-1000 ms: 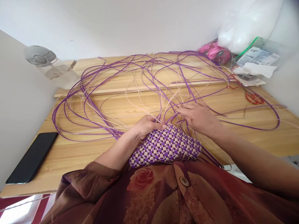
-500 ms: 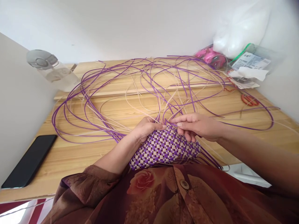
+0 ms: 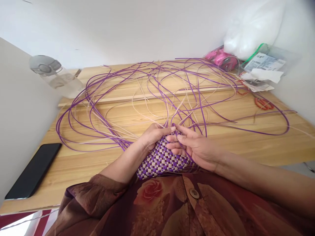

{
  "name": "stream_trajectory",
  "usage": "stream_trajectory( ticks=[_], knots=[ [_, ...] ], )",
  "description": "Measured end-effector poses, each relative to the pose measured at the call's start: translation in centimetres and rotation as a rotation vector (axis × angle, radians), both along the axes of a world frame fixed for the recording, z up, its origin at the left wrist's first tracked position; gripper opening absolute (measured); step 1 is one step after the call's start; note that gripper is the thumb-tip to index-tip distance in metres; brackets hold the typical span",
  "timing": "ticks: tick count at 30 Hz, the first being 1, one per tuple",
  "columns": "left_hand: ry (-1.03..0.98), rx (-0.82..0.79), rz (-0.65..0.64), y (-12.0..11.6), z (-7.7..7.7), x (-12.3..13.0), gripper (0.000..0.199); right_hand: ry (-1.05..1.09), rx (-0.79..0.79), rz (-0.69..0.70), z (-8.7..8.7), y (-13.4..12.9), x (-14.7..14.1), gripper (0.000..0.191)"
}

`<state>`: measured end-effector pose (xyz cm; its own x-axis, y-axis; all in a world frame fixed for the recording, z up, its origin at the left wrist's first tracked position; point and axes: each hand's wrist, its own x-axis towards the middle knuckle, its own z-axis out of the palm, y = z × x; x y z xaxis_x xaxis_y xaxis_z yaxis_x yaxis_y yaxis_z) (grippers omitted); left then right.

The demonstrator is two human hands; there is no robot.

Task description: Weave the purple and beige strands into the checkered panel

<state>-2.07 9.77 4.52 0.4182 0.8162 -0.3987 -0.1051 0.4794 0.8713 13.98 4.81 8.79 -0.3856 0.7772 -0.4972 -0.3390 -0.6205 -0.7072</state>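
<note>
A woven piece (image 3: 159, 160) in purple, cream and dark checks rests against my shirt at the table's near edge. My left hand (image 3: 154, 136) grips its upper left edge, thumb on top. Over the right part of the weave is my right hand (image 3: 194, 144), with a purple strand (image 3: 188, 155) pinched between thumb and fingers; that strand slants down across the palm. The fingertips of both hands nearly meet at the top edge. Long purple and cream strands (image 3: 169, 101) fan out from there over the table. My right hand covers the weave's right end.
A black phone (image 3: 33, 172) lies at the left of the wooden table (image 3: 118, 113). A clear bottle with a grey lid (image 3: 57, 77) stands behind it. Orange-handled scissors (image 3: 263, 104), a pink bundle (image 3: 222, 59), a white plastic bag (image 3: 253, 31) and papers (image 3: 265, 64) are at the right.
My right hand has moved left and down over the weave, drawing the purple strand downward. My left hand keeps its grip in about the same place.
</note>
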Motion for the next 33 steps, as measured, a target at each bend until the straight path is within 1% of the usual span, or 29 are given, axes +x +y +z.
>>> stream_trajectory(
  ticks=[3,5,8,10,11,13,16,19,21,23,26,28,29,31,33],
  knots=[
    [-0.041,0.022,-0.028,-0.2,0.1,0.1,0.029,-0.037,0.003,0.029,0.1,-0.4,-0.7,0.055],
    [-0.030,0.022,-0.018,-0.3,0.1,0.3,0.028,-0.059,-0.003,0.071,0.2,-0.8,-0.9,0.058],
    [-0.023,0.051,0.010,-0.3,-0.2,0.4,0.027,-0.184,0.007,0.223,0.6,-0.7,0.0,0.065],
    [-0.030,0.081,0.006,-0.4,-0.3,0.5,0.030,-0.345,0.046,0.335,0.8,0.2,1.2,0.066],
    [-0.028,0.098,0.003,-0.4,-0.3,0.5,0.032,-0.427,0.072,0.368,0.8,0.9,1.9,0.064],
    [-0.008,0.136,-0.005,-0.3,-0.3,0.5,0.034,-0.554,0.148,0.378,0.7,2.5,3.0,0.056],
    [0.037,0.177,-0.019,-0.3,-0.1,0.6,0.032,-0.659,0.309,0.339,-0.1,4.7,3.6,0.032],
    [0.044,0.157,-0.027,-0.4,-0.1,0.5,0.028,-0.721,0.546,0.303,-0.7,5.4,3.3,0.018],
    [0.028,0.118,-0.027,-0.4,-0.1,0.5,0.022,-0.737,0.737,0.300,-0.8,5.4,3.0,0.018],
    [0.018,0.088,-0.025,-0.4,-0.2,0.5,0.019,-0.761,0.911,0.341,-0.8,5.4,3.0,0.023],
    [0.009,0.079,-0.011,-0.3,-0.3,0.6,0.020,-0.903,1.176,0.418,-0.8,5.9,3.5,0.031],
    [0.007,0.077,0.001,-0.3,-0.3,0.6,0.022,-1.002,1.358,0.412,-1.2,6.5,4.0,0.031],
    [0.011,0.073,0.005,-0.3,-0.3,0.6,0.023,-1.037,1.425,0.397,-1.4,6.8,4.2,0.029],
    [0.026,0.068,0.006,-0.2,-0.2,0.5,0.025,-1.075,1.483,0.366,-2.0,7.1,4.6,0.024],
    [0.034,0.066,0.001,-0.3,-0.2,0.5,0.026,-1.102,1.476,0.333,-2.3,7.0,4.9,0.020]
  ],
)
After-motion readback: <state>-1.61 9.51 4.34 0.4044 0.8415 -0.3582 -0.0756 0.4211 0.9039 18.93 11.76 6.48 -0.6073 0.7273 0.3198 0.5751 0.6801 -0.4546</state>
